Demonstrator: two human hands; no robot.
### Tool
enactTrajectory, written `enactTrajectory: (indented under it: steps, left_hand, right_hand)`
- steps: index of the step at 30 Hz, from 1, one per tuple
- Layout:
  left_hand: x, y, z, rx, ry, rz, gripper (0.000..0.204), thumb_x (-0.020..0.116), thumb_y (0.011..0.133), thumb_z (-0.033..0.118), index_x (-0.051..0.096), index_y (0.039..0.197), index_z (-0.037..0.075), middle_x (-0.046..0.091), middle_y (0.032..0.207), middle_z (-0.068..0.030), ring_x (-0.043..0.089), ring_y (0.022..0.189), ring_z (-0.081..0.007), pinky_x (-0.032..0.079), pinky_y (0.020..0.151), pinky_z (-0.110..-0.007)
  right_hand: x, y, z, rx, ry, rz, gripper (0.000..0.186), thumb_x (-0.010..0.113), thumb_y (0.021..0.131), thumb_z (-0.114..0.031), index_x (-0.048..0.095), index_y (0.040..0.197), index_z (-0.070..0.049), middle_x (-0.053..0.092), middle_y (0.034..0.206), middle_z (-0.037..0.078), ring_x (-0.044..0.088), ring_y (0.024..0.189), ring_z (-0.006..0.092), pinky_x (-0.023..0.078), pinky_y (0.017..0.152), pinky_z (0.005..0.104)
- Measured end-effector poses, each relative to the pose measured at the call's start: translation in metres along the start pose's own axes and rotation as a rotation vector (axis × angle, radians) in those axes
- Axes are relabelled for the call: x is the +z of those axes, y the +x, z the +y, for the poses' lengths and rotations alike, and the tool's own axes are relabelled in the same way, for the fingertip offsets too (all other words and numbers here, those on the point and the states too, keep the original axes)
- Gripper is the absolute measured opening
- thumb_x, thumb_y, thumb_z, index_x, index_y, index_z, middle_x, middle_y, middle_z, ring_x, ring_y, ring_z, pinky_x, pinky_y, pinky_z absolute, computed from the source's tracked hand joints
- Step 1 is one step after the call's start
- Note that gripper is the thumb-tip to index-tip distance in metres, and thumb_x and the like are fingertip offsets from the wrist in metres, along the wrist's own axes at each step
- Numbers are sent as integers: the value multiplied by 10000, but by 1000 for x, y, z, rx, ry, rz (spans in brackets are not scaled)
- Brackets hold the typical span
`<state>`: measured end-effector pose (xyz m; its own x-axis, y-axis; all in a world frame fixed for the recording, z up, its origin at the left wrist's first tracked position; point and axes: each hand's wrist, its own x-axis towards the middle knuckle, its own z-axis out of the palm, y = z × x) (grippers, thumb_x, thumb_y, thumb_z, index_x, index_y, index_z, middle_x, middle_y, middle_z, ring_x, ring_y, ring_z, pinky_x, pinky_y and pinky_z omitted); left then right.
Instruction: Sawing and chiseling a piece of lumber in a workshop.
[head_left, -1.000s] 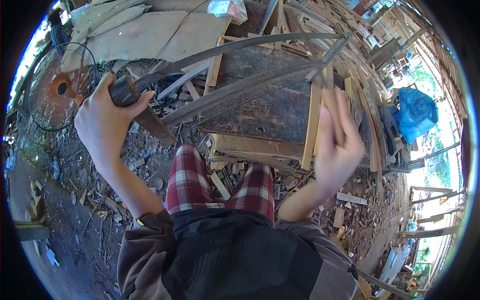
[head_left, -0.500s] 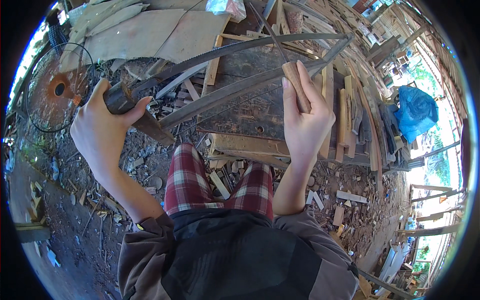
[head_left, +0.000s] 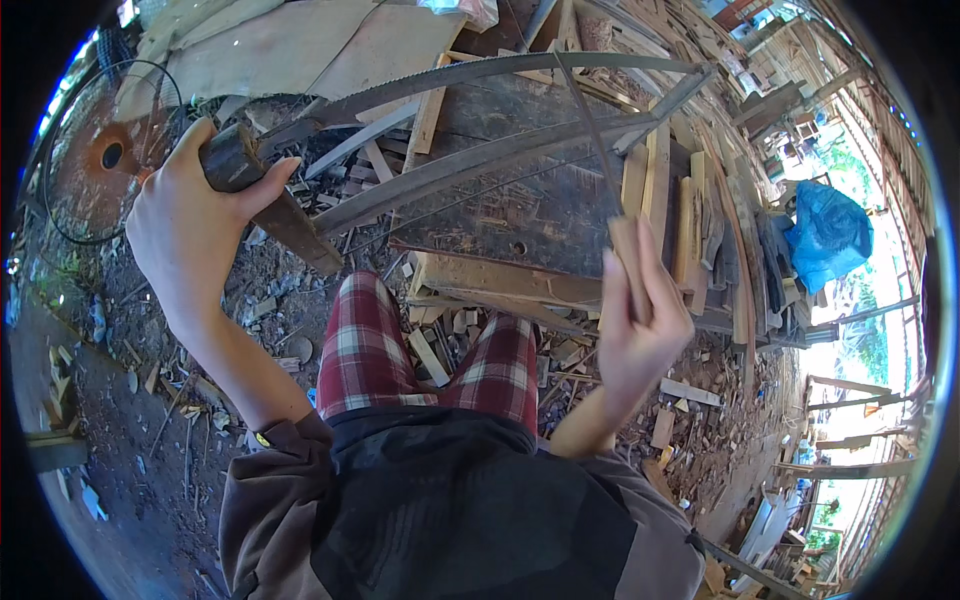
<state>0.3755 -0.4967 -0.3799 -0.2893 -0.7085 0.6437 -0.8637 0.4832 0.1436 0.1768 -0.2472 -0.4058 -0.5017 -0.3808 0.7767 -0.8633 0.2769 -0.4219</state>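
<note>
My left hand (head_left: 190,230) is closed around the dark wooden end piece (head_left: 289,222) of a large frame saw, whose long toothed blade (head_left: 420,82) and wooden middle bar (head_left: 470,150) stretch rightward across my view. My right hand (head_left: 645,330) grips the wooden handle (head_left: 626,245) of a thin metal file (head_left: 592,125), whose tip rests at or just beside the toothed blade near the top. Below the saw lies a dark, scratched board (head_left: 490,230) on stacked timber.
A fan (head_left: 112,156) stands at the left. Pale plywood sheets (head_left: 260,45) lie ahead. Offcuts (head_left: 690,240) are piled at the right beside a blue plastic bundle (head_left: 825,235). Wood scraps litter the dirt floor (head_left: 170,450) around my plaid-clad legs (head_left: 360,340).
Since half a second ago, my right hand and the file have moved down toward me, after rising over the previous interval. My left hand and saw sit slightly higher in view.
</note>
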Motion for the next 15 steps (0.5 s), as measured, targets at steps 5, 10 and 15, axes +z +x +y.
enactTrajectory:
  steps: [5, 10, 15]
  left_hand:
    - [-7, -4, 1, -21, -9, -28, 762, 783, 572, 649, 684, 1081, 92, 704, 775, -124, 706, 754, -297, 553, 694, -375]
    - [-9, -15, 3, 2, -23, 40, 711, 816, 551, 595, 685, 1055, 111, 704, 791, -108, 700, 750, -292, 538, 673, -366]
    - [-14, -19, 9, -53, -34, -19, 691, 839, 539, 555, 682, 1040, 105, 704, 805, -97, 693, 751, -301, 529, 672, -367]
  right_hand:
    - [-18, 2, -3, -28, -23, 116, 384, 683, 809, 9, 640, 1190, 18, 710, 857, 135, 627, 653, 130, 476, 619, 251]
    - [21, 31, 2, -137, 39, 118, 360, 692, 831, -26, 652, 1188, -8, 681, 777, 117, 598, 618, 91, 454, 546, 240]
    - [39, 38, 7, -39, 94, 91, 362, 694, 835, -35, 648, 1193, -7, 674, 758, 105, 587, 623, 71, 450, 538, 233]
